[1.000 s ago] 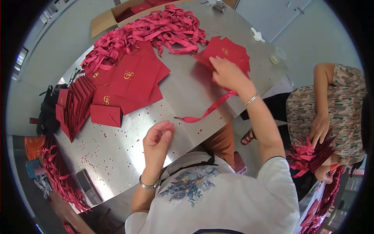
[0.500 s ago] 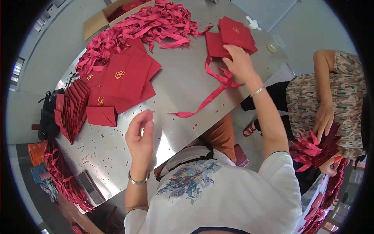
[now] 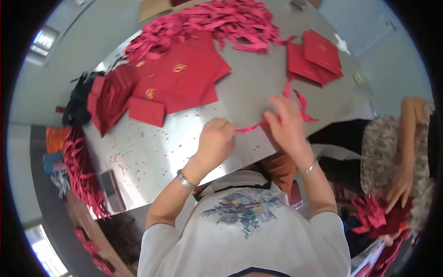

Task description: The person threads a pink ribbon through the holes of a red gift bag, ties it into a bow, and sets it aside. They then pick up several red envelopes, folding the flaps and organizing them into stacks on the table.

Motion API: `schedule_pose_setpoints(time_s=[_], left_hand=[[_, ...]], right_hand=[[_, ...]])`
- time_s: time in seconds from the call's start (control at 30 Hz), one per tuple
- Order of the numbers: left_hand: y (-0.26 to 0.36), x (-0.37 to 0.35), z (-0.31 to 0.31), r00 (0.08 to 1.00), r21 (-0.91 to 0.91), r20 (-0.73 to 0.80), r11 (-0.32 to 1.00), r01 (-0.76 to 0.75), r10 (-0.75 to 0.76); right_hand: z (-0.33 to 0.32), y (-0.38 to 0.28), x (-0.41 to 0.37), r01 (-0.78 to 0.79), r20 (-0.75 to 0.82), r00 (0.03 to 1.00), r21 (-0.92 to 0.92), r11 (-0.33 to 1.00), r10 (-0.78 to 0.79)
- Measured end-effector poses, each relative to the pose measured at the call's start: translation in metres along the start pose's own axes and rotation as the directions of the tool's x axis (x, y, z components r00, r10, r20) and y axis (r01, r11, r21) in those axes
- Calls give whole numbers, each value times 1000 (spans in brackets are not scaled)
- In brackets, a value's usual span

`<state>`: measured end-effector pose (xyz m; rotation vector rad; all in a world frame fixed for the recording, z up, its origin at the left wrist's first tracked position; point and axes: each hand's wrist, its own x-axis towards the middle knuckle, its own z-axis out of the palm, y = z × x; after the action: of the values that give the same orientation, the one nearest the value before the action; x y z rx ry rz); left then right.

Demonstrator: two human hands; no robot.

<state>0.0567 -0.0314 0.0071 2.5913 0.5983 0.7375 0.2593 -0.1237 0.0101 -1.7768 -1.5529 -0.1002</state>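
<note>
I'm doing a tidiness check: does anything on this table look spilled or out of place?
Yes: small red specks lie scattered mostly over the near left part of the metal table, like loose scraps. The ribbon heap at the far side is jumbled, perhaps normally so. No damage shows.

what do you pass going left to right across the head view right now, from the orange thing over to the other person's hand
Orange item, phone, small folded red packet, left hand, ribbon between the hands, right hand, other person's hand.
</note>
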Motion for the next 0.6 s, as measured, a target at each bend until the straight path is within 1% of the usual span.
schedule_pose_setpoints(time_s=[0.03, 0.1, 0.13, 0.17, 0.2, 0.23, 0.3, 0.33, 0.37, 0.4, 0.47, 0.5, 0.53, 0.57, 0.6], left_hand=[[5, 4, -4, 1000, -17, 9, 1000, -10, 10], [9, 9, -10, 1000, -15, 8, 1000, 24, -24], [8, 12, -14, 999, -79, 1, 995, 53, -53], [6, 14, -17, 997, -147, -4, 986, 77, -79], [4, 13, -22, 992, -140, 44, 983, 120, -115], [-1, 13, -28, 992, -131, 38, 984, 123, -119], [-19, 16, -47, 1000, -139, -7, 990, 1, -2], [-30, 23, -63, 993, -23, -118, 1000, 3, -6], [-46, 33, -75, 976, 92, -207, 992, 85, -64], [-64, 45, -84, 947, 193, -302, 965, 174, -111], [-106, 68, -92, 918, 398, -369, 867, 299, -147], [-126, 79, -89, 915, 398, -376, 866, 303, -147], [-147, 88, -83, 920, 444, -304, 818, 365, -246], [-152, 95, -84, 909, 492, -234, 764, 417, -345], [-156, 101, -84, 909, 492, -240, 764, 417, -342]], right_hand=[[7, -22, 0, -15, 104, 995, 203, 979, -7], [27, -44, 1, -6, 195, 977, 448, 894, -91], [34, -52, 1, -92, 254, 966, 494, 865, -42], [36, -55, 1, -84, 251, 966, 501, 861, -52], [37, -57, 2, -157, 296, 955, 516, 842, -4], [39, -59, 2, -230, 341, 939, 527, 818, 43], [44, -52, 0, -198, 341, 940, 511, 836, 14], [46, -48, -1, -173, 340, 940, 485, 857, -2], [48, -48, -1, -240, 326, 943, 508, 827, 73], [49, -48, -2, -233, 324, 944, 510, 828, 66], [51, -47, -5, -355, 380, 915, 591, 724, 139], [53, -47, -6, -349, 379, 916, 591, 727, 131], [56, -47, -7, -292, 356, 930, 560, 775, 94], [57, -48, -6, -233, 332, 942, 525, 818, 55], [57, -50, -7, -229, 329, 942, 487, 843, 66]])
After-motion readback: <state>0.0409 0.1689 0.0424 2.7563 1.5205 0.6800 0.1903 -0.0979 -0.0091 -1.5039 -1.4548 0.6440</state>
